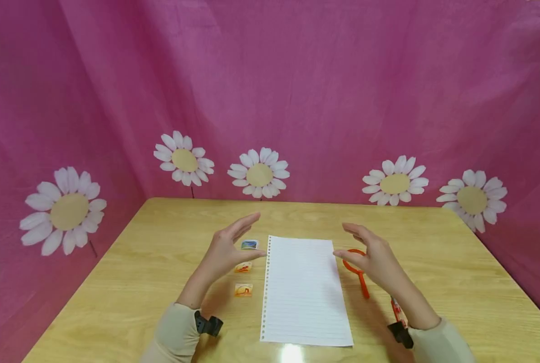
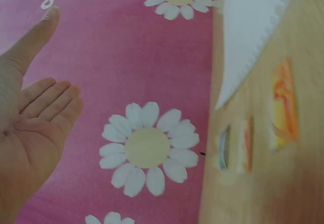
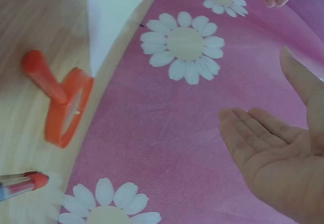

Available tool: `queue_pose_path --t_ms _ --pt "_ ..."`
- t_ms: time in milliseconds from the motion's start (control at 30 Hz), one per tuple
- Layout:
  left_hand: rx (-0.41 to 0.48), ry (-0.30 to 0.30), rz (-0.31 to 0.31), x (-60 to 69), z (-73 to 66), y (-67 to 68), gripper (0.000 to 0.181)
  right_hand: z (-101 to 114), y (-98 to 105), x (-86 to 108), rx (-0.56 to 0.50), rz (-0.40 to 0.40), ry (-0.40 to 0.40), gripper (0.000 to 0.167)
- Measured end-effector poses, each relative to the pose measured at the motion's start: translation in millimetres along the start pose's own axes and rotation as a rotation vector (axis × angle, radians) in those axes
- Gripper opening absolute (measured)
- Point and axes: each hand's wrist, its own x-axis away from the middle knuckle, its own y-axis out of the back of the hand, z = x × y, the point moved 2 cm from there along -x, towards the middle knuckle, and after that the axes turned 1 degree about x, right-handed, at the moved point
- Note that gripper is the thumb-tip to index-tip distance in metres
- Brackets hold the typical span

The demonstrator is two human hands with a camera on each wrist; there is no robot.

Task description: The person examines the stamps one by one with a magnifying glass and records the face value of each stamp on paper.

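Observation:
A lined white sheet [image 1: 303, 292] with punched holes along its left edge lies on the table. Above its left side is my left hand [image 1: 226, 252], thumb apart from nearly straight fingers, holding nothing. My right hand [image 1: 378, 259] mirrors it on the other side, also empty, over a red-orange magnifying glass [image 1: 363, 286]. Three small picture pieces lie in a column left of the sheet: a blue-green one [image 1: 249, 244], an orange one [image 1: 243, 267] and a yellow-orange one [image 1: 243, 290]. The right wrist view shows the magnifying glass [image 3: 48, 82] and my right palm [image 3: 283, 158].
Partly hidden by my right forearm is a red and white item [image 1: 399, 311], whose red tip shows in the right wrist view. The wooden table [image 1: 161, 242] ends at a pink curtain [image 1: 297, 101] with daisies. Black bands sit at both wrists.

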Motion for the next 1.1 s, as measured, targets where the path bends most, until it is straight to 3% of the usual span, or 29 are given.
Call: queue_pose_path --t_ms 233,467,600,800,1100 --pt "-0.038 0.02 0.018 12.4 6.6 3.7 0.081 -8.9 -1.8 9.5 0.048 0.005 -0.019 0.062" --pt "-0.048 0.127 0.079 26.4 17.8 3.9 0.077 -18.9 -4.6 18.7 0.086 0.017 -0.037 0.058" --pt "-0.059 0.151 0.117 33.3 23.8 2.7 0.075 -23.5 -5.5 23.8 0.09 0.05 -0.09 0.057" --pt "-0.034 0.2 0.18 41.2 31.5 4.3 0.071 -30.0 -6.7 30.1 0.108 0.046 -0.097 0.055" --pt "-0.078 0.18 0.24 49.4 41.4 5.4 0.063 -40.2 -10.0 36.6 0.124 0.072 -0.135 0.046"
